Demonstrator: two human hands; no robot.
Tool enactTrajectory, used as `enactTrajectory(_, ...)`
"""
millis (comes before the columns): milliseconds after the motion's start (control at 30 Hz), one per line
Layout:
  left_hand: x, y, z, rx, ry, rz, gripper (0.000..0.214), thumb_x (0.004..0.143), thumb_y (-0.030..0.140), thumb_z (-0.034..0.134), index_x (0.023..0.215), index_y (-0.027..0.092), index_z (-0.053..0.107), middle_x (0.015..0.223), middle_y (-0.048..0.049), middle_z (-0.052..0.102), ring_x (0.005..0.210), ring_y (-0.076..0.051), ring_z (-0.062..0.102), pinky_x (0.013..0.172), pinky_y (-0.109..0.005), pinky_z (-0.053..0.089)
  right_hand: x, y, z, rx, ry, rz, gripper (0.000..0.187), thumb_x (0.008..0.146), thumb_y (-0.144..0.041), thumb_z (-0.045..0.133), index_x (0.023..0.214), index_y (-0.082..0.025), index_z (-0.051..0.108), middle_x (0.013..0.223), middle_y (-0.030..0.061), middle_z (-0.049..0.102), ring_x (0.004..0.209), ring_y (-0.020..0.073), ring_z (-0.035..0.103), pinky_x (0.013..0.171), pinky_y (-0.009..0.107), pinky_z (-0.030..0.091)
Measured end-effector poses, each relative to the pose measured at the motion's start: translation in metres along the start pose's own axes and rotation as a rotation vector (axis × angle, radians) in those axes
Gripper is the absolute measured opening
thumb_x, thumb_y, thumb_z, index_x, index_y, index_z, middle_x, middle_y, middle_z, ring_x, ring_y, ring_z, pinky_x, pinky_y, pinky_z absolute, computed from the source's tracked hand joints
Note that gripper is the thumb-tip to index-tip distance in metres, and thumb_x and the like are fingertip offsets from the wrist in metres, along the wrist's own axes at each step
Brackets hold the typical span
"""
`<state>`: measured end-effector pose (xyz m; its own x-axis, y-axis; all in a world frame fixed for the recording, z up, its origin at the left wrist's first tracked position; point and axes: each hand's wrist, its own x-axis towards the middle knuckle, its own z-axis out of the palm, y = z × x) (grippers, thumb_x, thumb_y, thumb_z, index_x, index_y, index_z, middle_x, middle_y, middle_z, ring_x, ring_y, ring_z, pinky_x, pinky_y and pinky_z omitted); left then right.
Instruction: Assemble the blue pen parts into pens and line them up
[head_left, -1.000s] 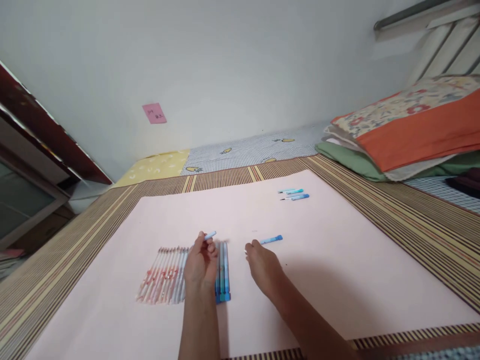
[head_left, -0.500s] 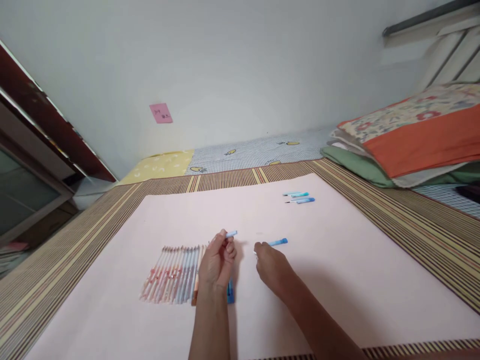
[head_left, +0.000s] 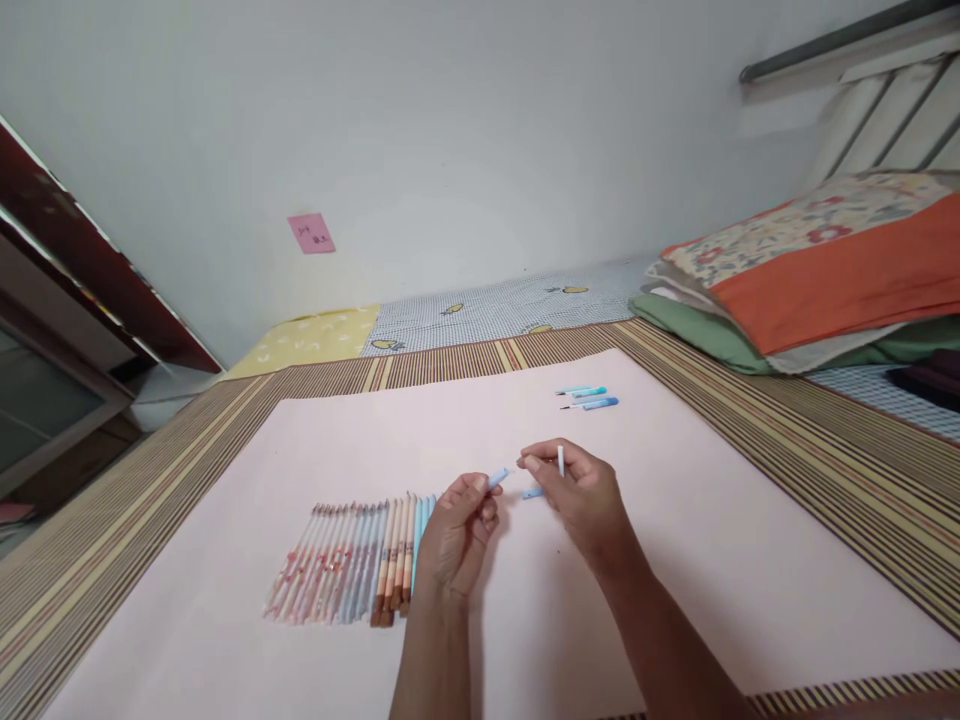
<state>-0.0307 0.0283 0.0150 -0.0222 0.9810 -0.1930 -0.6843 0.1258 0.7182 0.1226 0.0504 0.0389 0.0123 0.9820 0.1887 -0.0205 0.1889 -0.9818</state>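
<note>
My left hand (head_left: 461, 525) is closed in a pinch on a short light blue pen part (head_left: 496, 478), its pale narrow end pointing right. Close to that end are the fingertips of my right hand (head_left: 581, 495). A slim white pen piece (head_left: 560, 460) sticks up from between the right hand's fingers; its lower portion is hidden. Beneath that hand a blue pen part (head_left: 532, 493) lies on the pale pink sheet (head_left: 300, 440), partly covered. Farther back lie dark-tipped pen pieces (head_left: 576, 406) beside blue and turquoise pen parts (head_left: 600, 403).
A row of pens in pink, grey-blue, orange-brown (head_left: 394, 565) and light blue lies left of my left forearm. Under the sheet is a striped mat (head_left: 187, 470). Folded bedding (head_left: 832, 270) is piled at the right. A pink note (head_left: 310, 233) is on the wall.
Both hands have shifted right. My right hand has risen and turned, with the white piece now upright. The left hand's pen part is tilted towards the right fingertips.
</note>
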Motion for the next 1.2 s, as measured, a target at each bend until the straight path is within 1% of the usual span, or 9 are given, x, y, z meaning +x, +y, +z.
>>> enactTrajectory(233,0.001,-0.004,-0.001,-0.019,-0.066,-0.016,0.031,0.067,0.028,0.088,0.070,0.012,0.062,0.073,-0.0027,0.066,0.052,-0.003,0.045,0.051,-0.015,0.037,-0.006,-0.006,0.005,-0.152,-0.068,-0.050,0.021,0.085,-0.038,0.064,0.084,-0.019,0.070,0.062,-0.0018,0.055,0.059,0.0140,0.045,0.054,0.025,0.037)
enactTrajectory(367,-0.001,-0.003,0.000,0.004,-0.086,0.000,0.030,0.069,0.030,0.087,0.069,0.013,0.062,0.075,-0.0027,0.066,0.052,-0.004,0.045,0.052,-0.016,0.035,-0.008,-0.013,0.004,-0.194,-0.126,-0.122,0.018,0.088,-0.033,0.060,0.087,-0.019,0.071,0.075,0.0018,0.066,0.068,0.0160,0.055,0.061,0.026,0.043)
enactTrajectory(500,-0.003,-0.002,-0.001,0.177,-0.148,0.064,0.028,0.075,0.034,0.083,0.088,0.013,0.071,0.076,-0.0032,0.066,0.055,-0.007,0.046,0.055,-0.020,0.035,-0.008,-0.019,0.001,-0.213,-0.171,-0.220,0.019,0.091,-0.029,0.057,0.092,-0.020,0.073,0.089,0.0045,0.071,0.081,0.0183,0.063,0.072,0.027,0.047)
enactTrajectory(600,-0.005,-0.002,0.001,0.271,-0.223,0.086,0.034,0.079,0.037,0.080,0.101,0.012,0.073,0.073,-0.0030,0.064,0.058,-0.009,0.047,0.058,-0.022,0.035,-0.007,-0.018,-0.003,-0.181,-0.175,-0.182,0.023,0.093,-0.036,0.058,0.097,-0.019,0.073,0.089,0.0046,0.071,0.078,0.0177,0.063,0.071,0.028,0.047)
enactTrajectory(667,-0.007,-0.004,0.003,0.284,-0.258,0.082,0.032,0.080,0.039,0.079,0.097,0.012,0.072,0.072,-0.0029,0.063,0.059,-0.009,0.047,0.060,-0.023,0.034,-0.004,-0.016,-0.008,-0.132,-0.140,-0.121,0.032,0.095,-0.044,0.054,0.097,-0.017,0.072,0.079,0.0038,0.068,0.067,0.0159,0.059,0.062,0.027,0.046)
enactTrajectory(767,-0.009,-0.005,0.008,0.292,-0.290,0.070,0.028,0.081,0.039,0.077,0.091,0.014,0.070,0.076,-0.0036,0.064,0.062,-0.010,0.048,0.063,-0.024,0.036,0.000,-0.013,-0.016,-0.065,-0.024,-0.069,0.045,0.097,-0.052,0.047,0.087,-0.016,0.071,0.059,-0.0004,0.054,0.053,0.0141,0.048,0.051,0.026,0.040)
enactTrajectory(900,-0.011,-0.005,0.013,0.305,-0.311,0.075,0.024,0.083,0.036,0.076,0.091,0.016,0.066,0.083,-0.0064,0.067,0.072,-0.015,0.054,0.074,-0.027,0.041,0.003,-0.016,-0.028,-0.147,0.102,-0.162,0.047,0.097,-0.053,0.046,0.083,-0.017,0.073,0.068,0.0026,0.057,0.065,0.0165,0.053,0.060,0.028,0.043)
enactTrajectory(1033,-0.013,-0.002,0.015,0.339,-0.294,0.113,0.023,0.081,0.036,0.076,0.090,0.016,0.067,0.083,-0.0079,0.067,0.079,-0.018,0.056,0.079,-0.029,0.042,-0.001,-0.027,-0.034,-0.117,0.116,-0.151,0.046,0.099,-0.053,0.045,0.087,-0.017,0.071,0.056,-0.0031,0.043,0.050,0.0126,0.040,0.049,0.026,0.034)
enactTrajectory(1200,-0.014,-0.001,0.017,0.408,-0.290,0.139,0.020,0.083,0.034,0.074,0.088,0.016,0.066,0.082,-0.0074,0.067,0.079,-0.019,0.057,0.081,-0.031,0.042,-0.010,-0.039,-0.028,-0.041,0.154,-0.194,0.043,0.099,-0.052,0.045,0.083,-0.018,0.067,0.062,0.0008,0.054,0.052,0.0128,0.048,0.049,0.025,0.039)
